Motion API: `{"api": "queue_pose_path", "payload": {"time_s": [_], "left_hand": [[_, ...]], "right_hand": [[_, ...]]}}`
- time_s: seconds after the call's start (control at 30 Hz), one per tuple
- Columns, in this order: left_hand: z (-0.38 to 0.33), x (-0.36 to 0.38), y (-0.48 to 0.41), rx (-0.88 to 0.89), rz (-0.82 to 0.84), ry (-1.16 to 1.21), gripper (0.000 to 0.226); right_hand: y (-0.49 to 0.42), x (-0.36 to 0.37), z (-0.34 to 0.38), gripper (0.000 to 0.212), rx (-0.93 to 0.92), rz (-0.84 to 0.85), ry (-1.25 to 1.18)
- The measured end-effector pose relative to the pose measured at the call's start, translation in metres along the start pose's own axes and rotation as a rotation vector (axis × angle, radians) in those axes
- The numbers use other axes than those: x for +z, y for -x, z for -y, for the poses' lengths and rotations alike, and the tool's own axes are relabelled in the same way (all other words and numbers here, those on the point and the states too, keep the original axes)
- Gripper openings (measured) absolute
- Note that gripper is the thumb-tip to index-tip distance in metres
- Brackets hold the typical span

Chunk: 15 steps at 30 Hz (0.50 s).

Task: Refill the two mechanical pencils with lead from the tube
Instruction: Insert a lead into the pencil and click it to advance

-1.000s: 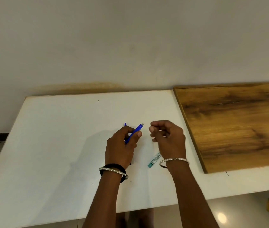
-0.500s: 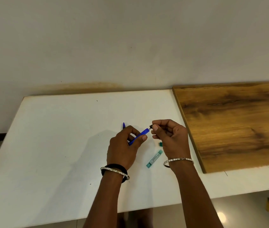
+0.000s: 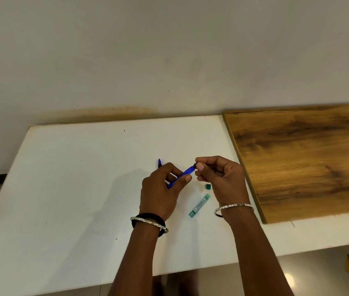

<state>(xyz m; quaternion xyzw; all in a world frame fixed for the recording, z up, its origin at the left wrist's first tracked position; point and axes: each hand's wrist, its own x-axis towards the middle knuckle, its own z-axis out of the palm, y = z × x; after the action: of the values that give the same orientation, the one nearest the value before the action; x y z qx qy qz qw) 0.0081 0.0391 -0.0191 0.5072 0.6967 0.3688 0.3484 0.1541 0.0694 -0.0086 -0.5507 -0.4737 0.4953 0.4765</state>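
Pencil [image 3: 183, 175], blue, is gripped in the left hand [image 3: 160, 193], fingers curled round the barrel, its upper end angled up and across to the right hand [image 3: 220, 178]. That end is being pinched by the right thumb and forefinger at a small dark piece, probably the cap or eraser, though it is too small to be told for sure. Whether a lead is also held there cannot be made out.

Risk now: if a lead is being fed in, it could be snapped by a slight tilt of either hand, since the opening is narrow and both ends are held in the air, unsupported. The small piece could also be dropped and rolled off unnoticed.

Just below the right hand, the lead tube [image 3: 199, 205] is lying flat on the white table [image 3: 73, 189], uncapped it seems, with its green cap [image 3: 207, 186] set apart, between the tube and the right palm. A brush of the right wrist could send the open tube rolling and the leads spilling.

Beyond the left knuckles a second blue tip [image 3: 159, 163] is seen poking out, presumably the other pencil, mostly hidden behind that hand. To the right of the right hand a wooden board [image 3: 308, 163] is lying on the table, clear of the work. Nothing is blocking the refill.
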Motion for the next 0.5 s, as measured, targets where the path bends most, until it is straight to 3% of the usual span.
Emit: {"api": "queue_pose_path", "payload": {"time_s": [0.5], "left_hand": [[-0.0017,-0.0014,0.0000,0.007,-0.009,-0.039,0.023]], "right_hand": [[-0.0018,0.0026,-0.0053,0.011,0.026,0.020,0.023]]}}
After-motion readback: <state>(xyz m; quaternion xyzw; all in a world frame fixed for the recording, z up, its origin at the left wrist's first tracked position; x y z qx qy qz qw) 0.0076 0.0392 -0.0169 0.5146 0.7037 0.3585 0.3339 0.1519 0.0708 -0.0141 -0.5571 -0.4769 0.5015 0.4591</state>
